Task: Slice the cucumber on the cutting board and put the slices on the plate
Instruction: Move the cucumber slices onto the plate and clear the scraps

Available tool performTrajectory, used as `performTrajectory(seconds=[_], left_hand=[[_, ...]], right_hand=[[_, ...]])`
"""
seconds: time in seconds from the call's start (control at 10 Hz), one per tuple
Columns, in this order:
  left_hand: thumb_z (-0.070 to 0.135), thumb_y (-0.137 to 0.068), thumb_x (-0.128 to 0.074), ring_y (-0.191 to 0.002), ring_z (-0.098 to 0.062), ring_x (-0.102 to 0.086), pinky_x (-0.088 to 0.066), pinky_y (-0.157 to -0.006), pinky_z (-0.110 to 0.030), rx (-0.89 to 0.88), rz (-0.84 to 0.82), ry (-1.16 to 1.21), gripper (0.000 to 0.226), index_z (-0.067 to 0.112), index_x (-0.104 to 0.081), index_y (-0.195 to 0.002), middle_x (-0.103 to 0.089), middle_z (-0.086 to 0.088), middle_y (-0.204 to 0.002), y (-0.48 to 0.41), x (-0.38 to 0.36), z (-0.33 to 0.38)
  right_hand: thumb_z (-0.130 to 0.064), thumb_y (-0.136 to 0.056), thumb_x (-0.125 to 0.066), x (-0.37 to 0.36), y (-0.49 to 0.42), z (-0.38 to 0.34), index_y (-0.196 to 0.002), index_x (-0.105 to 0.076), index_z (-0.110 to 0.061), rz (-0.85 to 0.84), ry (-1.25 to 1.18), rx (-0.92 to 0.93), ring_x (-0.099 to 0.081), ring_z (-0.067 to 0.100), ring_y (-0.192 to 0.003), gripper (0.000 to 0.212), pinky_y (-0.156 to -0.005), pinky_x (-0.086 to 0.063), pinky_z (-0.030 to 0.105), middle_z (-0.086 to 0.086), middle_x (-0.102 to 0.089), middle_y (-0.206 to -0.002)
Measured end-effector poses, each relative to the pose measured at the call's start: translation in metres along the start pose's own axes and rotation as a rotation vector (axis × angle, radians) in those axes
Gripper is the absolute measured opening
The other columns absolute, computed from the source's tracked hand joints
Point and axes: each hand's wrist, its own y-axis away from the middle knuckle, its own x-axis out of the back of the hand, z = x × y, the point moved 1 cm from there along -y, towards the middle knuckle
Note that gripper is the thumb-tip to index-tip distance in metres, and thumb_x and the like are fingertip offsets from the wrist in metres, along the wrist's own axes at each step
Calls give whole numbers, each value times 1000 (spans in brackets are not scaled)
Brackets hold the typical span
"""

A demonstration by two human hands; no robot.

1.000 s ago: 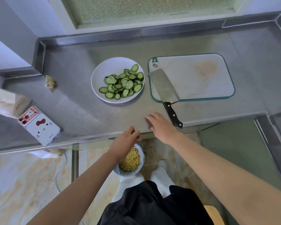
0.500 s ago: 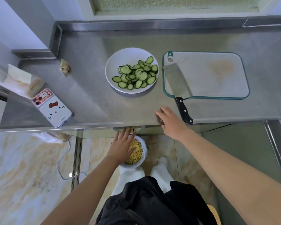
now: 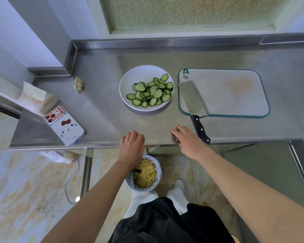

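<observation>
Plate (image 3: 130, 79) on surface (image 3: 98, 102), just left of cutting board (image 3: 235, 99): piled cucumber slices (image 3: 152, 92), thin, dark rims, pale centres. Floor bin (image 3: 158, 166): yellow scraps (image 3: 146, 174). Right hand (image 3: 189, 140) flat, fingers spread. Left hand (image 3: 132, 146) fingers bent at edge, grip unclear.

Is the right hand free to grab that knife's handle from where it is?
Probably yes: the right hand lies open on the counter beside the knife's black handle, holding nothing, with nothing between them.
</observation>
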Motion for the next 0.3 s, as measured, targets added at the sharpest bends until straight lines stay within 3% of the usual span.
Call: performTrajectory(seconds=[0.2,0.3], left_hand=[[9,-84,-48,-90,-28,-47,-40,-77,-39,54,-85,-11,13,15,-52,-94,-49,-8,-102,-10,-1,-5],[10,-84,-47,-89,-29,-46,-39,-75,-40,64,-72,-36,13,13,-52,-95,-50,-10,-102,-15,-5,-5]], right_hand=[[-2,-90,-48,10,-3,-1,-131,-42,-13,-21,-22,-34,-35,28,-127,43,-95,-45,39,10,-35,-138],[-7,-93,-47,26,-11,-2,-131,-44,-11,-9,-62,-33,-40,28,-124,39,-96,-42,38,11,-38,-136]])
